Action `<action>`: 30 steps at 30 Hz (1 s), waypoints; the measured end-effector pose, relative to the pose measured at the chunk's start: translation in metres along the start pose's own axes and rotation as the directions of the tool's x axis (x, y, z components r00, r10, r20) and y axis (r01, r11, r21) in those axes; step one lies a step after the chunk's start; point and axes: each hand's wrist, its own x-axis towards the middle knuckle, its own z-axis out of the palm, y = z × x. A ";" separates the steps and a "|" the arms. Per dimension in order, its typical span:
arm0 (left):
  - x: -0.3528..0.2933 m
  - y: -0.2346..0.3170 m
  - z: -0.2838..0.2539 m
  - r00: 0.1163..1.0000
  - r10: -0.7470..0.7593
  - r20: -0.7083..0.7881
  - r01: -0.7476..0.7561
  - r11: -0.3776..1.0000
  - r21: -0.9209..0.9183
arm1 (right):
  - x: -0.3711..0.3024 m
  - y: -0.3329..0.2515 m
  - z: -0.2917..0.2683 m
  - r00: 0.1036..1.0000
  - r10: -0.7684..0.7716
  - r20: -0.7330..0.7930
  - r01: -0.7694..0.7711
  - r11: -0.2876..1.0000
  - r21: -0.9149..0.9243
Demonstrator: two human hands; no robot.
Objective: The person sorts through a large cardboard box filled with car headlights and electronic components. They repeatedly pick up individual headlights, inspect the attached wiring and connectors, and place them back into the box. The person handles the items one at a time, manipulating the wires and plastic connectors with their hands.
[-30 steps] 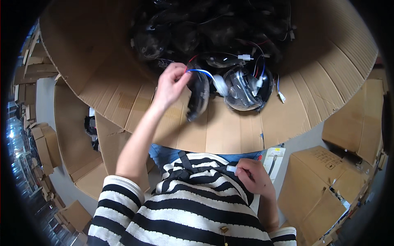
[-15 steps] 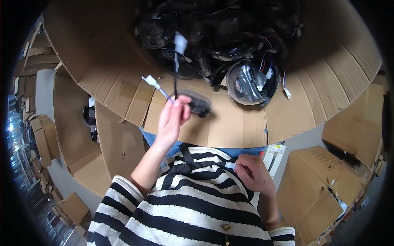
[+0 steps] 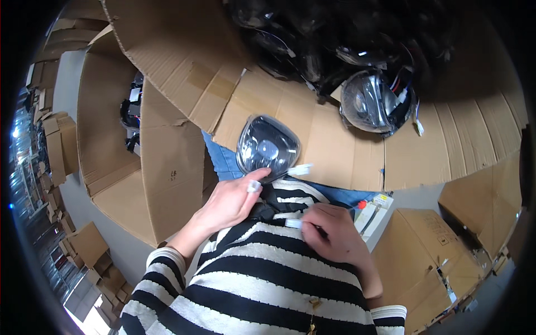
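L hand (image 3: 237, 202) holds lamp (image 3: 267, 142) by its low edge, near the big box (image 3: 329, 137). R hand (image 3: 335, 237) pinches a white plug (image 3: 293, 223). Lamp might slip b/c grip's low; loose plug (image 3: 301, 169) could snag.

An open brown carton (image 3: 167, 162) at nine o'clock holds black parts (image 3: 132, 114); smaller cardboard boxes (image 3: 88, 244) lie beyond, toward eight. At four o'clock a white device (image 3: 382, 216) sits just beside a big carton (image 3: 416, 268), and another carton (image 3: 483, 206) stands at three o'clock.
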 end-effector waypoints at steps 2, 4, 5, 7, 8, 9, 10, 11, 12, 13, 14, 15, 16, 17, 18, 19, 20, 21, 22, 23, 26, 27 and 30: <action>0.004 -0.001 0.006 0.991 0.136 -0.001 -0.134 0.982 0.133 | 0.006 -0.002 0.007 1.000 -0.014 -0.005 0.014 0.999 0.037; 0.006 -0.002 0.011 0.977 0.211 -0.013 -0.203 0.954 0.218 | 0.012 -0.002 0.013 0.999 0.003 -0.033 0.000 0.998 0.069; 0.008 -0.002 0.012 0.972 0.234 -0.006 -0.226 0.943 0.244 | 0.013 0.000 0.015 0.999 0.019 -0.046 -0.015 0.997 0.080; 0.011 0.000 0.012 0.961 0.276 0.005 -0.265 0.918 0.296 | 0.014 0.003 0.019 0.997 0.047 -0.067 -0.040 0.994 0.103; 0.012 0.000 0.013 0.955 0.295 -0.005 -0.280 0.912 0.301 | 0.013 0.006 0.021 0.994 0.050 -0.102 -0.036 0.990 0.137; 0.012 0.000 0.013 0.951 0.308 -0.013 -0.289 0.906 0.310 | 0.012 0.006 0.022 0.991 0.059 -0.120 -0.045 0.992 0.119; 0.012 0.000 0.013 0.947 0.321 -0.021 -0.298 0.899 0.320 | 0.012 0.006 0.021 0.988 0.067 -0.138 -0.053 0.993 0.103; 0.012 -0.001 0.013 0.942 0.334 -0.029 -0.307 0.893 0.330 | 0.012 0.006 0.021 0.985 0.075 -0.156 -0.062 0.994 0.086; 0.013 -0.002 0.014 0.938 0.345 -0.033 -0.314 0.887 0.337 | 0.013 0.006 0.020 0.984 0.081 -0.158 -0.073 0.996 0.057; 0.014 -0.004 0.015 0.934 0.355 -0.037 -0.321 0.882 0.345 | 0.013 0.006 0.019 0.983 0.086 -0.159 -0.083 0.996 0.029; 0.015 -0.005 0.016 0.930 0.365 -0.040 -0.328 0.876 0.354 | 0.013 0.007 0.019 0.983 0.092 -0.161 -0.093 0.996 0.001; 0.016 -0.004 0.015 0.931 0.364 -0.029 -0.329 0.871 0.364 | 0.013 0.009 0.022 0.981 0.052 -0.189 -0.065 0.996 -0.060; 0.017 -0.001 0.013 0.932 0.363 -0.019 -0.330 0.867 0.373 | 0.013 0.013 0.027 0.977 0.012 -0.213 -0.039 0.992 -0.124; 0.018 0.001 0.013 0.932 0.361 -0.009 -0.331 0.863 0.382 | 0.014 0.015 0.029 0.972 -0.030 -0.234 -0.015 0.982 -0.187; 0.020 0.000 0.014 0.935 0.353 -0.007 -0.326 0.871 0.369 | 0.015 0.015 0.028 0.969 -0.026 -0.246 -0.027 0.977 -0.210; 0.021 -0.001 0.013 0.939 0.345 0.004 -0.328 0.887 0.324 | 0.015 0.016 0.028 0.968 -0.017 -0.250 -0.031 0.982 -0.188; 0.022 -0.003 0.013 0.941 0.337 0.016 -0.328 0.903 0.279 | 0.015 0.018 0.029 0.967 -0.008 -0.254 -0.035 0.986 -0.166; 0.023 -0.005 0.013 0.944 0.329 0.030 -0.327 0.916 0.233 | 0.015 0.019 0.029 0.966 0.001 -0.259 -0.039 0.989 -0.143; 0.022 -0.011 0.015 0.959 0.283 0.028 -0.285 0.949 0.135 | 0.013 0.017 0.024 0.970 0.037 -0.241 -0.058 0.995 -0.083; 0.019 -0.015 0.016 0.971 0.237 0.030 -0.238 0.971 0.035 | 0.009 0.014 0.016 0.973 0.072 -0.220 -0.079 0.997 -0.023; 0.015 -0.018 0.004 0.995 0.068 0.078 -0.044 0.957 -0.286 | -0.005 0.011 -0.007 0.969 0.210 -0.132 -0.190 0.970 0.154; 0.015 -0.020 -0.003 0.991 0.022 0.136 0.024 0.942 -0.334 | -0.009 0.012 -0.012 0.961 0.258 -0.094 -0.235 0.949 0.210; 0.011 -0.022 -0.005 0.980 0.020 0.199 0.090 0.846 -0.526 | -0.014 0.016 -0.015 0.979 0.195 -0.063 -0.172 0.950 0.261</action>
